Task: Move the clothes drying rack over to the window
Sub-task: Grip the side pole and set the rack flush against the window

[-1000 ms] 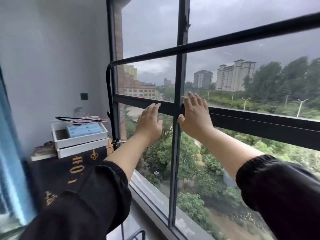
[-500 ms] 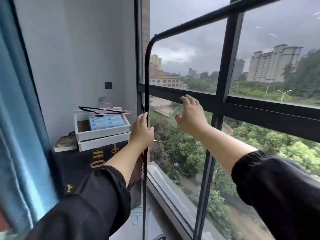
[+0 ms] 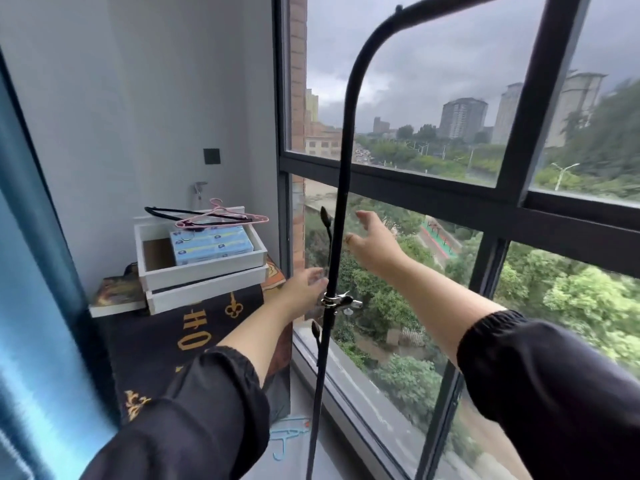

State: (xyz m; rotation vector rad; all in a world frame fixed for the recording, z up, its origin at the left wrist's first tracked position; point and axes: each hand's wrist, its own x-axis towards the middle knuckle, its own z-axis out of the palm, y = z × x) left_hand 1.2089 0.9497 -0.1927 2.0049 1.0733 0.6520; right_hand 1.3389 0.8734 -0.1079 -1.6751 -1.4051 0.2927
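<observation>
The clothes drying rack is a thin black tube frame standing right in front of the window. Its left upright rises through the middle of the view and bends right at the top. A metal clamp and two small black hooks sit on the upright. My left hand is just left of the upright at clamp height, fingers stretched toward it, blurred. My right hand is just right of the upright and higher, fingers apart, holding nothing. Both arms wear black sleeves.
Left of the rack stand two stacked white trays with blue tissue packs and hangers on top, on a black cloth with gold letters. A blue curtain hangs at far left. The window sill runs below the glass.
Both hands have left the window's crossbar and swung left and lower toward the rack's left upright. The view has turned left, so the upright now stands mid-frame.
</observation>
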